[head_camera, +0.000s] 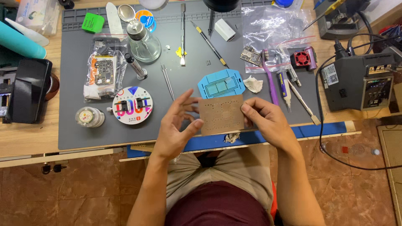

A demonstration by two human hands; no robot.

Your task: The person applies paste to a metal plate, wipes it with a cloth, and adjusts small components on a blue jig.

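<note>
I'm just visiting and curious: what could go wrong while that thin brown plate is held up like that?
The thin plate is pinched only at its edges by the left hand and right hand, so it might bend or slip. It hangs near the bench edge, so a drop could reach the floor.

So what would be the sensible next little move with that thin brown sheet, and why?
Probably lower the thin brown sheet flat onto the grey mat. Both the left hand and right hand pinch it by its edges, above the table's near edge, with the blue frame lying just behind it.
</note>
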